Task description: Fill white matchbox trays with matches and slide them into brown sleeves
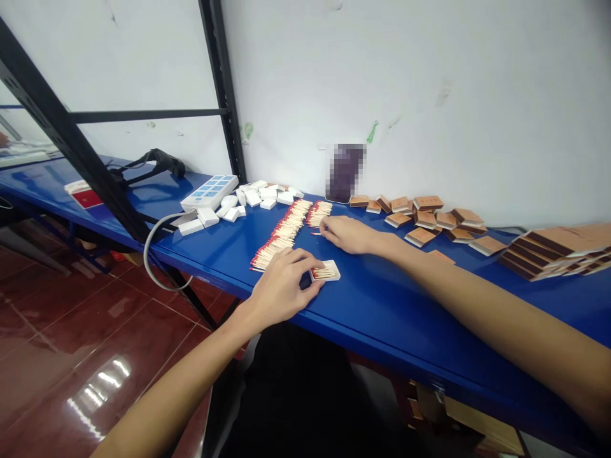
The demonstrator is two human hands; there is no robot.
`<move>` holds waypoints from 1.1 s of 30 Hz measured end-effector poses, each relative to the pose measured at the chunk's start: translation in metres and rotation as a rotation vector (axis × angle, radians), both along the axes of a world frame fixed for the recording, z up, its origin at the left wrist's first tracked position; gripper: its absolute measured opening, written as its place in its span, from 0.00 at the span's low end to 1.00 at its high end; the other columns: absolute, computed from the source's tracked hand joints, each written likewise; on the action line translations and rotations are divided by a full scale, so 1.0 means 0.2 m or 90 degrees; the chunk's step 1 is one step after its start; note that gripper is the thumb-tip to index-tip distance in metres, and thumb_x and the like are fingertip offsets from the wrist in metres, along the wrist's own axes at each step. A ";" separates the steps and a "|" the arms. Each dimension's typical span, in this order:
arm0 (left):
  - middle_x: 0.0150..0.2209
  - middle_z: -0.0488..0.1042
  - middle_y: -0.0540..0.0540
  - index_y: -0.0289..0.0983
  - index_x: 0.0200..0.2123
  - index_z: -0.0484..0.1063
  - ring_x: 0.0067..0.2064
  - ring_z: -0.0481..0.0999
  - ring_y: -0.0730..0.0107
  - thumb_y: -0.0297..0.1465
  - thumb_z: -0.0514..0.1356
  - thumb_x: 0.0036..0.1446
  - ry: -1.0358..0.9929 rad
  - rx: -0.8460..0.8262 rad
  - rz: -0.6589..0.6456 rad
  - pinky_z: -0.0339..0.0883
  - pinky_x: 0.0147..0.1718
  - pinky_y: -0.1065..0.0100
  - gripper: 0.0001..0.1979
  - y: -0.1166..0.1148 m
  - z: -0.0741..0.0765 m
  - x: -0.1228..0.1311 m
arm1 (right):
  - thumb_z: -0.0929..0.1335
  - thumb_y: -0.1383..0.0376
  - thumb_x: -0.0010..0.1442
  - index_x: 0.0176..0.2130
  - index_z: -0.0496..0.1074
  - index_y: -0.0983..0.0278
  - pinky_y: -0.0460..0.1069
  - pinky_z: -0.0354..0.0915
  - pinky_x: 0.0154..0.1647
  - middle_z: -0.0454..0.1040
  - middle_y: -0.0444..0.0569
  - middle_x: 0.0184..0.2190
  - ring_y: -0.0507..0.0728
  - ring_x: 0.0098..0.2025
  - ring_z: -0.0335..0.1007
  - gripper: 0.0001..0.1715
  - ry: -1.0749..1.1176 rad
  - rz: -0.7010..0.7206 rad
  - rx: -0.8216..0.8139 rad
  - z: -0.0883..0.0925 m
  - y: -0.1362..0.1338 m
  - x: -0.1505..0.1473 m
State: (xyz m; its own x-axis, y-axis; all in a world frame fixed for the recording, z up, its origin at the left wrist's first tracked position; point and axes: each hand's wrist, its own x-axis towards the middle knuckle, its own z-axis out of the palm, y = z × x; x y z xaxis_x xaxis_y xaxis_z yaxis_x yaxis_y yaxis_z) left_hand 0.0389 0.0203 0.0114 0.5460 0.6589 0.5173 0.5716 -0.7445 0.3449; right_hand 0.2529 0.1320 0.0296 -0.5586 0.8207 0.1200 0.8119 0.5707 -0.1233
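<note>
My left hand grips a small white matchbox tray by its left end, thumb on the near side and fingers on the far side. Inside the tray lie several wooden matches. Just beyond it, my right hand has its fingers pinched low over the blue table, with a single red-tipped match poking out at the fingertips. A small heap of matches lies right beyond those fingers. To the left, a long row of matches stretches from behind my left hand toward the wall.
White empty trays are piled at the back left, beside a white power strip with a grey cable. Orange-brown matchboxes lie scattered at the back right, and stacked ones farther right. A blurred phone leans against the wall.
</note>
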 end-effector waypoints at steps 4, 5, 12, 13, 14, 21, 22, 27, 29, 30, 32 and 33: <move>0.45 0.77 0.46 0.39 0.53 0.70 0.48 0.73 0.58 0.31 0.63 0.59 -0.023 0.001 0.062 0.65 0.51 0.56 0.18 -0.01 -0.01 0.01 | 0.59 0.62 0.67 0.36 0.68 0.63 0.50 0.60 0.37 0.75 0.52 0.36 0.57 0.35 0.68 0.11 -0.002 0.081 -0.100 0.14 -0.05 0.02; 0.45 0.77 0.46 0.39 0.55 0.68 0.48 0.73 0.57 0.31 0.63 0.59 -0.029 -0.003 0.082 0.65 0.51 0.55 0.20 -0.01 -0.01 0.01 | 0.59 0.61 0.67 0.36 0.68 0.62 0.50 0.60 0.36 0.75 0.52 0.36 0.57 0.35 0.68 0.12 0.003 0.088 -0.111 0.18 -0.07 0.03; 0.44 0.76 0.45 0.39 0.57 0.64 0.49 0.71 0.56 0.30 0.61 0.60 -0.046 -0.033 0.104 0.65 0.50 0.55 0.21 0.00 -0.02 0.01 | 0.60 0.58 0.66 0.35 0.68 0.61 0.49 0.60 0.31 0.73 0.48 0.32 0.55 0.31 0.65 0.13 -0.043 0.146 -0.230 0.33 -0.25 -0.03; 0.44 0.76 0.45 0.39 0.55 0.65 0.48 0.71 0.56 0.30 0.61 0.60 -0.043 -0.032 0.101 0.65 0.50 0.55 0.20 0.00 -0.02 0.01 | 0.60 0.59 0.66 0.35 0.68 0.61 0.49 0.60 0.31 0.74 0.48 0.32 0.55 0.30 0.65 0.12 -0.049 0.149 -0.239 0.33 -0.27 -0.04; 0.43 0.76 0.45 0.39 0.54 0.67 0.48 0.71 0.56 0.30 0.61 0.60 -0.037 -0.030 0.100 0.65 0.49 0.55 0.19 0.00 -0.02 0.01 | 0.61 0.59 0.65 0.35 0.69 0.61 0.49 0.59 0.31 0.74 0.48 0.32 0.55 0.30 0.66 0.12 -0.050 0.148 -0.242 0.33 -0.28 -0.05; 0.43 0.77 0.46 0.38 0.43 0.77 0.47 0.70 0.58 0.33 0.62 0.60 0.000 -0.013 0.090 0.63 0.51 0.56 0.08 -0.01 -0.01 0.01 | 0.60 0.57 0.65 0.40 0.72 0.63 0.50 0.59 0.37 0.75 0.50 0.36 0.58 0.36 0.68 0.16 0.060 0.058 -0.095 0.29 -0.12 0.04; 0.43 0.77 0.46 0.38 0.43 0.77 0.47 0.70 0.58 0.33 0.62 0.60 0.001 -0.012 0.087 0.63 0.51 0.56 0.09 -0.01 -0.01 0.01 | 0.61 0.59 0.65 0.41 0.71 0.63 0.50 0.59 0.37 0.75 0.50 0.36 0.57 0.36 0.68 0.14 0.050 0.029 -0.067 0.25 -0.09 0.06; 0.48 0.74 0.45 0.41 0.52 0.75 0.49 0.68 0.57 0.33 0.59 0.63 0.057 -0.014 0.061 0.63 0.51 0.55 0.15 -0.02 0.01 0.00 | 0.62 0.64 0.63 0.45 0.71 0.65 0.51 0.58 0.37 0.75 0.53 0.37 0.59 0.37 0.69 0.13 0.012 -0.035 0.048 0.07 0.04 0.09; 0.48 0.73 0.44 0.42 0.54 0.75 0.48 0.67 0.56 0.32 0.56 0.65 0.094 -0.011 0.047 0.63 0.51 0.54 0.16 -0.02 0.01 0.00 | 0.62 0.64 0.64 0.46 0.72 0.64 0.52 0.59 0.39 0.75 0.54 0.39 0.60 0.39 0.69 0.14 0.010 -0.038 0.076 0.03 0.05 0.08; 0.48 0.72 0.44 0.43 0.53 0.75 0.48 0.67 0.56 0.32 0.55 0.65 0.105 -0.008 0.042 0.63 0.50 0.53 0.16 -0.02 0.02 0.00 | 0.62 0.64 0.65 0.46 0.72 0.64 0.52 0.59 0.39 0.75 0.54 0.40 0.61 0.40 0.69 0.14 0.006 -0.040 0.081 0.02 0.05 0.08; 0.48 0.71 0.44 0.43 0.51 0.76 0.48 0.67 0.56 0.32 0.55 0.66 0.111 -0.005 0.036 0.63 0.51 0.53 0.15 -0.02 0.02 -0.01 | 0.61 0.63 0.66 0.46 0.73 0.63 0.52 0.59 0.40 0.76 0.54 0.41 0.61 0.42 0.69 0.14 -0.008 -0.045 0.079 0.01 0.05 0.07; 0.48 0.71 0.44 0.43 0.51 0.77 0.48 0.67 0.57 0.32 0.55 0.66 0.109 -0.005 0.034 0.63 0.51 0.53 0.14 -0.02 0.02 -0.01 | 0.61 0.63 0.66 0.46 0.73 0.62 0.52 0.59 0.40 0.76 0.54 0.42 0.62 0.43 0.69 0.14 -0.014 -0.048 0.076 0.01 0.04 0.07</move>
State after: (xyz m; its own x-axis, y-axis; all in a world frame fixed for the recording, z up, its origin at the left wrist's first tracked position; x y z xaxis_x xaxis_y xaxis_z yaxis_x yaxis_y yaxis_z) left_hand 0.0378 0.0164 0.0148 0.5901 0.6926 0.4149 0.6605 -0.7096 0.2454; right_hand 0.2672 0.1406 0.0317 -0.4990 0.8413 0.2079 0.8550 0.5171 -0.0401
